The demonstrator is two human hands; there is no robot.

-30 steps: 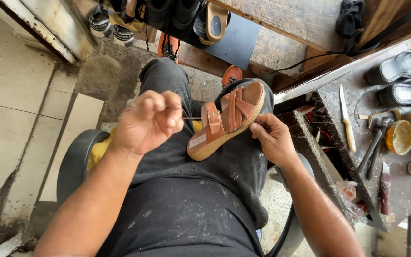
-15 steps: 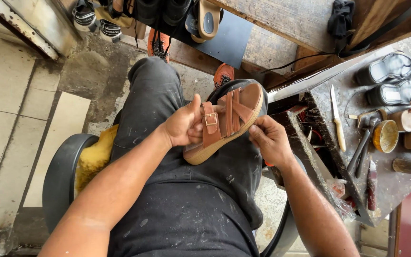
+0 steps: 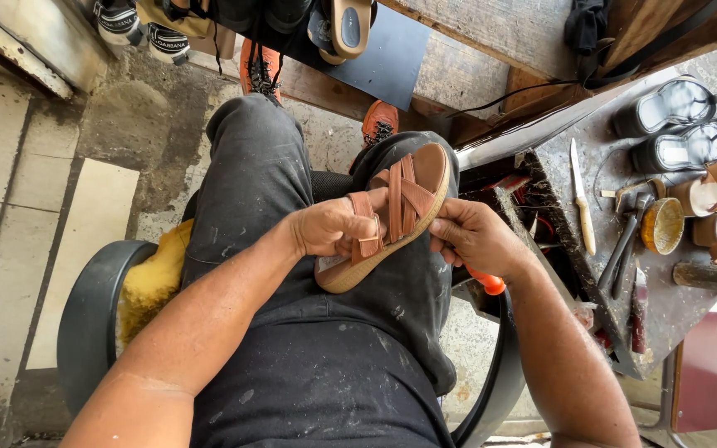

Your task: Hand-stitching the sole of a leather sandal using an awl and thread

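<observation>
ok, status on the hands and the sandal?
Left hand gripping the straps of the tan strappy leather sandal on the lap. Right hand pinching its sole edge, orange-handled tool tucked under the palm. Nothing in the way.

On the workbench to my right I see a knife, a hammer and two black sandals.

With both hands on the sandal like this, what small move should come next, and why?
Probably a short push of the tool with the right hand into the sole edge, while the left hand steadies the sandal on the lap. The right hand presses at the sole's side and holds an orange-handled tool; its tip is hidden.
</observation>
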